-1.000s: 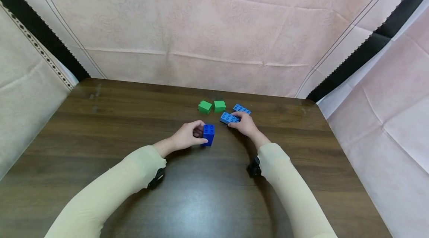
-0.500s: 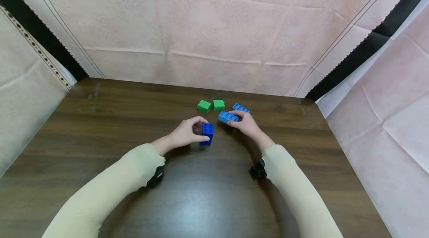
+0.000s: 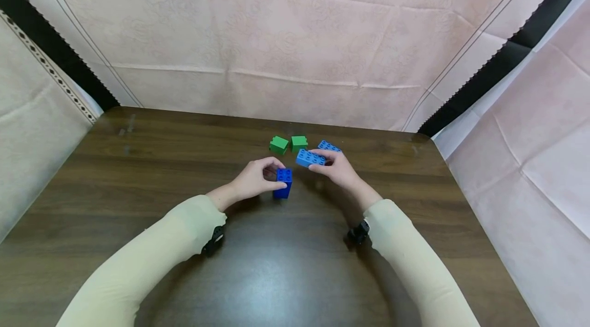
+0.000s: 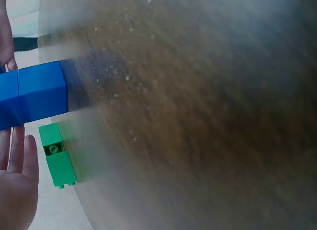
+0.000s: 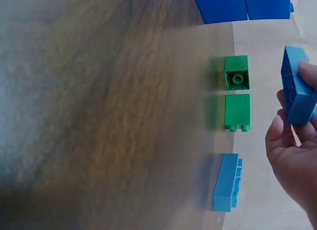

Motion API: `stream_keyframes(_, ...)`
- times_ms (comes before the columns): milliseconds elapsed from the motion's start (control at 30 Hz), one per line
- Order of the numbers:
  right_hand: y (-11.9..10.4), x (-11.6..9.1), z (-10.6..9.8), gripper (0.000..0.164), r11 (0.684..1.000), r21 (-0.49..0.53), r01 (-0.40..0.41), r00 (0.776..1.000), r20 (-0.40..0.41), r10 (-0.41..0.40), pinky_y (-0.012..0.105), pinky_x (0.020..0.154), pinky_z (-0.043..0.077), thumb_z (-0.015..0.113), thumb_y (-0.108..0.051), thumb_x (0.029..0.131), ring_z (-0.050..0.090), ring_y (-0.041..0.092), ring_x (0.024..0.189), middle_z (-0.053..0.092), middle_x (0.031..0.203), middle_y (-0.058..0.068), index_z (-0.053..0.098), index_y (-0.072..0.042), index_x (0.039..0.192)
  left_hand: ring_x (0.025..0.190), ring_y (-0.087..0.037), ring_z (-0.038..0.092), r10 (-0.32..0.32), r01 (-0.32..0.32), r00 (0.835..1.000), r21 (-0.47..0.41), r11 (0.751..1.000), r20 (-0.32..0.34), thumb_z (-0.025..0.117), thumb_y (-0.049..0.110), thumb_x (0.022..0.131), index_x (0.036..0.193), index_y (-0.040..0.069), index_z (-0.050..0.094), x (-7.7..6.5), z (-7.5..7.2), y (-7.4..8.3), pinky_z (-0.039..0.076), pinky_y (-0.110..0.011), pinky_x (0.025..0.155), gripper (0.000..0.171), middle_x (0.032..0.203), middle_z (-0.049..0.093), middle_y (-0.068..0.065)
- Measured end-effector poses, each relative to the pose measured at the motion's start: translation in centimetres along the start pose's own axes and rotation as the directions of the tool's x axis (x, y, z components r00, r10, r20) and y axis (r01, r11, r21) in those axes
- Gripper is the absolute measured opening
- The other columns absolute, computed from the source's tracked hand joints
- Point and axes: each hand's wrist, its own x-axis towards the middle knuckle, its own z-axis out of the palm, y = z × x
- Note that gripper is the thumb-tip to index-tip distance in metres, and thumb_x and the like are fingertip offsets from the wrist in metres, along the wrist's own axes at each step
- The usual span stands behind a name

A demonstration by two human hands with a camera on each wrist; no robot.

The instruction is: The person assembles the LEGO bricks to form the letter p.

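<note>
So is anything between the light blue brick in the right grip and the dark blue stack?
Nothing visible in the head view: only an open gap separates the held light blue brick from the dark blue stack, whose top studs show uncovered in the left grip. The green bricks lie farther back, off that line.

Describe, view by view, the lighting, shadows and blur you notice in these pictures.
Head view: pale glare on the near part of the table, a shadow beside the right sleeve; left wrist view: wood grain blurred, a bluish patch by the dark blue bricks; right wrist view: hazy towards the left, greenish tints beside the green bricks.
</note>
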Motion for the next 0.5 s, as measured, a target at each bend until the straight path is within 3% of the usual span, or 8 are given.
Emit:
stream_keyframes(233,0.11,-0.1,0.16,0.045,0.999,-0.018,0.048,0.999,0.007,-0.048,0.029,0.078,0.043,0.064,-0.038,0.087,0.045,0.025,0.103,0.051,0.123,0.012,0.056,-0.024,0.129,0.097,-0.021,0.057,-0.031,0.031,0.999,-0.015,0.999,-0.009,0.074,0.024,0.081,0.112,0.01,0.058,-0.02,0.09,-0.03,0.05,-0.037,0.089,0.038,0.107,0.064,-0.008)
stream_keyframes(500,-0.67,-0.58,0.18,0.04,0.988,-0.036,0.151,0.989,-0.001,-0.151,0.028,0.068,0.043,0.068,-0.032,0.086,0.047,0.024,0.092,0.055,0.11,0.013,0.062,-0.018,0.123,0.097,-0.021,0.058,-0.038,0.038,0.999,-0.042,0.998,-0.008,0.074,0.022,0.081,0.112,0.009,0.058,-0.02,0.29,0.25,0.051,-0.037,0.089,0.038,0.107,0.064,-0.009)
